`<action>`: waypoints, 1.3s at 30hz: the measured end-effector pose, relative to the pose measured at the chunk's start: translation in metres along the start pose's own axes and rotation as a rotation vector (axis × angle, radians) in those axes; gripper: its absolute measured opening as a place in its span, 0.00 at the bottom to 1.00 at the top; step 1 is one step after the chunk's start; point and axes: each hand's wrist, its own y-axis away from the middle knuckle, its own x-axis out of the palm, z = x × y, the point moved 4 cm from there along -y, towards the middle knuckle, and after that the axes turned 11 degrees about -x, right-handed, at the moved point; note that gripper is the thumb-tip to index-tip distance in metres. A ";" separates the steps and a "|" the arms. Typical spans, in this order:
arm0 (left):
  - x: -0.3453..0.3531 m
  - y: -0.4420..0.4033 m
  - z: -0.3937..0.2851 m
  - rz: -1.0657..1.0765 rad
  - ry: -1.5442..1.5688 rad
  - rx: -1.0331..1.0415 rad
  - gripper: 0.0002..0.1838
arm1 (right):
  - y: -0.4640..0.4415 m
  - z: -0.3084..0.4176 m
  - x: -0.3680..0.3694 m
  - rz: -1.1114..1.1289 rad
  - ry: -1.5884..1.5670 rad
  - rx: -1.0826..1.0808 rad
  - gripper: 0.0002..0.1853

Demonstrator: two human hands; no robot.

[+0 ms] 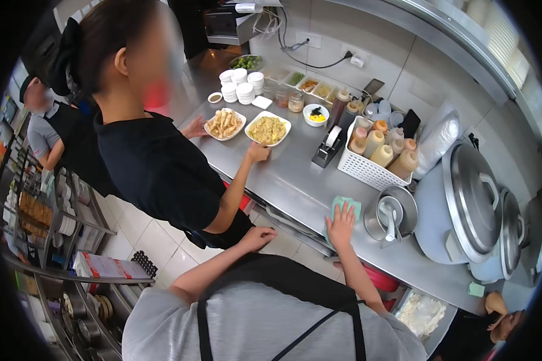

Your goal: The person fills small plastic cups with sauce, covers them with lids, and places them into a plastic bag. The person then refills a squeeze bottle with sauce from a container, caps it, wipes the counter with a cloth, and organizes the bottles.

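My right hand [342,226] lies flat with fingers spread on a pale green cloth [347,206], pressed against the steel counter [295,201] near its front edge. Just to its right, a metal pot [408,212] holds a smaller pot and a white ladle [391,224]. My left hand [258,239] hangs in front of my apron, away from the counter, with its fingers curled in and nothing visible in them. Beside me on the left, a co-worker in black has one hand [259,152] at a white bowl of yellow food [269,130] and another by a bowl of pale pieces [225,124].
A white basket of sauce bottles [373,168] and a black tape dispenser [329,146] stand behind the cloth. Large lidded pots [464,204] fill the right end. Stacked white cups [245,92] stand at the back left. Another person [494,328] is at the lower right.
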 end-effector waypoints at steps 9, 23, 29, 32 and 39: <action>-0.015 0.042 0.030 -0.133 0.034 -0.069 0.10 | -0.132 0.101 0.076 0.004 -0.001 -0.321 0.32; 0.018 -0.041 -0.037 -0.004 0.045 0.220 0.12 | 0.038 0.038 -0.010 0.152 -0.021 -0.287 0.34; 0.052 -0.057 -0.078 0.139 0.082 0.345 0.13 | 0.196 -0.049 -0.047 -0.014 0.062 0.257 0.29; 0.060 -0.046 -0.105 0.180 -0.047 0.423 0.16 | 0.248 -0.082 -0.046 -0.265 -0.558 0.816 0.19; 0.069 0.003 -0.182 0.039 -0.060 0.901 0.13 | 0.082 0.046 -0.103 -0.482 -1.866 0.666 0.21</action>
